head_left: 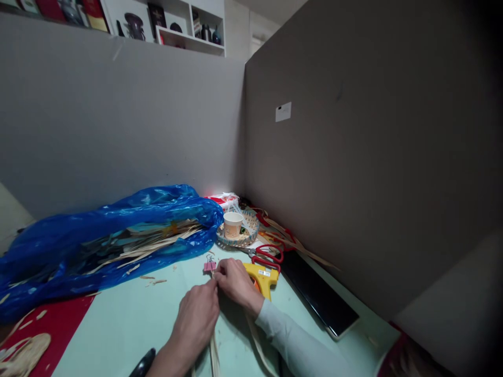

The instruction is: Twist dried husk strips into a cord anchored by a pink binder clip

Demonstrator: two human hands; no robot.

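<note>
Pale flat strips (214,355) run down the table from a pink binder clip (209,266) that grips their top end. Just below the clip, my left hand (198,310) is closed on the strips. My right hand (234,280) touches it at the fingertips, its fingers pinched on the same strips. Another strip (257,340) hangs in a curve beneath my right wrist. Beside my right hand lies a yellow glue gun (265,276), partly hidden by that hand.
Red-handled scissors (269,254) lie behind the glue gun. A woven basket (251,225) holds a paper cup (233,225). A black tablet-like device (318,293) lies at right. A blue plastic bag (118,209) of strips spreads at left. Grey partitions (157,115) stand behind.
</note>
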